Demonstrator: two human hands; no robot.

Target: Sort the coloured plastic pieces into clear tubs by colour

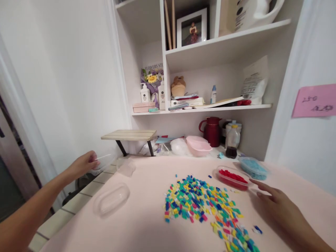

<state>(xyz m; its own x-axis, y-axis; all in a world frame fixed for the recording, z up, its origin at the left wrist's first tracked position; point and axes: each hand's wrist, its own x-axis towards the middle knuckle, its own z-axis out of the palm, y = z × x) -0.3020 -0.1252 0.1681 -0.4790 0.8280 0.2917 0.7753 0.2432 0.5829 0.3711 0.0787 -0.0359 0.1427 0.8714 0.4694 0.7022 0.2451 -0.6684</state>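
Note:
At the left edge of the table, my left hand [85, 163] is closed on a clear plastic lid or shallow box [105, 161]; which of the two I cannot tell. My right hand [275, 201] has its fingers stretched out, the index fingertip at the rim of a clear oval container [245, 188] of red pieces [232, 175]. Behind it stands a similar container of light blue pieces [253, 166]. A wide heap of small multicoloured plastic pieces [193, 199] lies loose on the pink tabletop [147, 217], left of my right hand.
Another clear oval plastic piece [112, 199] and a smaller clear one [126, 167] lie on the left. A small wooden stand [130, 134], a pink bowl [198, 146], a red jug [212, 132] and a bottle of dark liquid [232, 143] stand along the back, below white shelves [202, 110].

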